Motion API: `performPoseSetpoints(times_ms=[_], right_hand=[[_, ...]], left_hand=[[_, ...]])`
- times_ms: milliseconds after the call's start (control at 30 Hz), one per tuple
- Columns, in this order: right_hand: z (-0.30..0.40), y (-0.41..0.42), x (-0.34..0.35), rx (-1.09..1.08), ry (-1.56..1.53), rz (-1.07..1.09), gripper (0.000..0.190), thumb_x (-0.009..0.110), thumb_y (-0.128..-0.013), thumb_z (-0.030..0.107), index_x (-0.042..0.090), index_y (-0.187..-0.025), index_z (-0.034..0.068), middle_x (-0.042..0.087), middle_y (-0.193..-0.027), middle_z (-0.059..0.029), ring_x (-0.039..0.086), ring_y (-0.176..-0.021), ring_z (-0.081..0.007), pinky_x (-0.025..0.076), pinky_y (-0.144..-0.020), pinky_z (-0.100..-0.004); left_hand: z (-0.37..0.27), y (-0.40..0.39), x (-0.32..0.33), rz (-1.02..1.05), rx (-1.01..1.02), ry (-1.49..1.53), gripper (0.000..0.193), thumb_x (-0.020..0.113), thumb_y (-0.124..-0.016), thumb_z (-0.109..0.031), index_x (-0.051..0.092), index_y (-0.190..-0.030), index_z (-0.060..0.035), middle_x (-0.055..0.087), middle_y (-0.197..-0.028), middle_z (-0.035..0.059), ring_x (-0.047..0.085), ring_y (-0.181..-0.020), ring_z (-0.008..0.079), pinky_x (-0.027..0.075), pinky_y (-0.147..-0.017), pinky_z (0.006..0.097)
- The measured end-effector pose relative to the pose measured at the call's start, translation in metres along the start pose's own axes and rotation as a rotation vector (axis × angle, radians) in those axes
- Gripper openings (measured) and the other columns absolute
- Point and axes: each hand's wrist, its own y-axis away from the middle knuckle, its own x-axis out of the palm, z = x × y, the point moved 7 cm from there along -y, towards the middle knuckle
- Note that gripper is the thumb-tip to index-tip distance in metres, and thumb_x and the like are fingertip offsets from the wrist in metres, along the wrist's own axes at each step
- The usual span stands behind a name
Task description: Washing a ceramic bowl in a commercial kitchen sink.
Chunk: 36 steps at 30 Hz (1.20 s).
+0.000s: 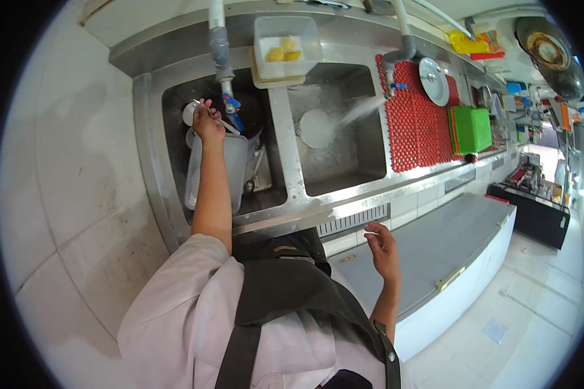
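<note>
My left hand (pixel 209 124) reaches into the left sink basin (pixel 267 194) and grips a slim metal utensil (pixel 229 126); its exact kind is hard to tell. Right by those fingers is a small white round container (pixel 189 114), and beside them hangs a blue-handled tap (pixel 231 104). Beneath my forearm lies a translucent plastic tub (pixel 233 165), partly covering a dark pot (pixel 249 114). Several metal utensils (pixel 255 167) rest deeper in that basin. My right hand (pixel 385 250) hangs in front of the counter, fingers loosely curled and apart, holding nothing visible.
Water sprays from a second tap (pixel 393 90) into the right basin (pixel 340 170). A plastic container with yellow sponges (pixel 282 53) straddles the divider. A red mat (pixel 409 131) bears a plate (pixel 434 81) and green trays (pixel 469 130). A chest freezer (pixel 428 248) stands at right.
</note>
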Motion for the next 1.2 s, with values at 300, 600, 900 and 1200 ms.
performPoseSetpoints(times_ms=[300, 600, 900, 1200], right_hand=[[-0.02, 0.004, 0.004, 0.015, -0.074, -0.027, 0.026, 0.058, -0.098, 0.009, 0.057, -0.122, 0.0, 0.065, -0.11, -0.0077, 0.06, -0.097, -0.0134, 0.047, -0.085, -0.0262], [-0.023, 0.008, 0.007, -0.03, -0.038, -0.031, 0.025, 0.057, -0.098, 0.01, 0.058, -0.122, 0.001, 0.068, -0.11, -0.0101, 0.064, -0.094, -0.0161, 0.05, -0.079, -0.0287], [-0.065, 0.046, -0.013, 0.082, -0.144, -0.138, 0.027, 0.059, -0.097, 0.009, 0.057, -0.122, 0.0, 0.065, -0.112, -0.0073, 0.062, -0.095, -0.0144, 0.048, -0.084, -0.0272], [-0.054, 0.032, -0.015, 0.068, -0.145, -0.082, 0.027, 0.057, -0.098, 0.01, 0.056, -0.123, -0.001, 0.065, -0.113, -0.0068, 0.062, -0.096, -0.0133, 0.048, -0.081, -0.0269]], left_hand=[[-0.098, 0.105, 0.031, -0.059, 0.09, -0.221, 0.02, 0.067, -0.095, -0.022, 0.061, -0.106, -0.007, 0.071, -0.097, 0.0101, 0.068, -0.067, 0.0167, 0.049, -0.056, 0.0232], [-0.051, 0.238, 0.147, 0.726, -0.312, -0.284, 0.028, 0.052, -0.103, -0.033, 0.059, -0.107, -0.0063, 0.066, -0.085, 0.0093, 0.039, -0.042, 0.0049, 0.028, -0.038, 0.02], [0.043, 0.215, 0.048, 0.243, -0.544, -0.337, 0.027, 0.04, -0.107, -0.023, 0.048, -0.131, -0.0132, 0.067, -0.1, 0.0069, 0.042, -0.05, 0.0063, 0.034, -0.044, 0.0209], [0.044, 0.079, 0.002, 0.037, -0.242, -0.509, 0.032, 0.053, -0.096, 0.001, 0.048, -0.128, -0.0041, 0.062, -0.118, 0.0145, 0.065, -0.106, 0.0279, 0.053, -0.087, 0.0337]])
